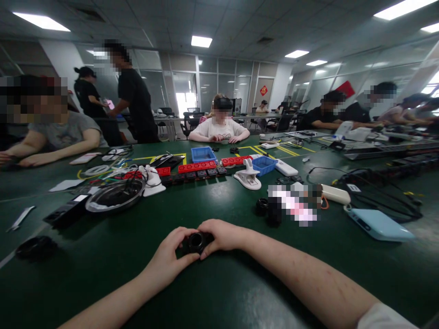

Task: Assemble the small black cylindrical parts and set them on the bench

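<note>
Between my two hands is a small round black part with a ring-shaped opening (196, 242), just above or on the green table; I cannot tell which. My left hand (174, 249) grips it from the left, thumb at its near side and fingers at its far side. From the right, my right hand (219, 235) closes on the same part, its thumb low and its fingers over the top. The two thumbs almost meet in front. Another round black part (262, 206) lies further off to the right, and a dark coiled item (36, 247) lies at the left.
On the green table (137, 256) stand a metal bowl (115, 196), red trays (197, 166), blue bins (203, 154) and a white clamp stand (247, 173). A light blue power bank (379, 224) and black cables lie at the right. Several people sit or stand around.
</note>
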`<state>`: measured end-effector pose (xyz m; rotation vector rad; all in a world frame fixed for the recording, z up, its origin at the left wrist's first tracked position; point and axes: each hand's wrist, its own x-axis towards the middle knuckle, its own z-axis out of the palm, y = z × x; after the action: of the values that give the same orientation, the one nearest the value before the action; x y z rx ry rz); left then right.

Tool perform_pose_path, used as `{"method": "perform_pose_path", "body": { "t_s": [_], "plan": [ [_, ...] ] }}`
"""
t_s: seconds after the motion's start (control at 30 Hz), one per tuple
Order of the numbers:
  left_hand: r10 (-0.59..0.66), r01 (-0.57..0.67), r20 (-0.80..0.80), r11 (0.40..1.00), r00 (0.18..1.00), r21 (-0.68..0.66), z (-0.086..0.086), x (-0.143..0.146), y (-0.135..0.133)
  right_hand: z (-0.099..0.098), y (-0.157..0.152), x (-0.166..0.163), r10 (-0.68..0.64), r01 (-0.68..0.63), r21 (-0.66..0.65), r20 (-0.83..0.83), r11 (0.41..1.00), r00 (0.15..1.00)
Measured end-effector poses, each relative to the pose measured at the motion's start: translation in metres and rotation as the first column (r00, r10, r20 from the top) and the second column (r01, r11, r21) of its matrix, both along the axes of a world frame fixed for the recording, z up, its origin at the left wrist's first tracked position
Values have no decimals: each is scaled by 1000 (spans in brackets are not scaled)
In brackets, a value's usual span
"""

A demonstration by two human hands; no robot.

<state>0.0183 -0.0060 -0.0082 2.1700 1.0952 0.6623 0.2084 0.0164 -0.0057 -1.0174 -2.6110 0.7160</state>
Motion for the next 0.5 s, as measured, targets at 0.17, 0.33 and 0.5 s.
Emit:
{"method": "perform_pose_path", "body": {
  "t_s": [0.17, 0.33, 0.5],
  "plan": [
    [81, -81, 1, 995, 997, 66, -5, 1, 3, -10, -14, -16, -297, 266, 296, 67, 917, 952],
    [55, -57, 23, 995, 998, 77, -8, 1, 4, -7, -19, -16, -289, 279, 241, 10, 930, 957],
    [8, -9, 42, 1000, 999, 25, -4, -9, 9, 10, -13, 1, -55, 44, -112, -102, 993, 993]
  ]
}}
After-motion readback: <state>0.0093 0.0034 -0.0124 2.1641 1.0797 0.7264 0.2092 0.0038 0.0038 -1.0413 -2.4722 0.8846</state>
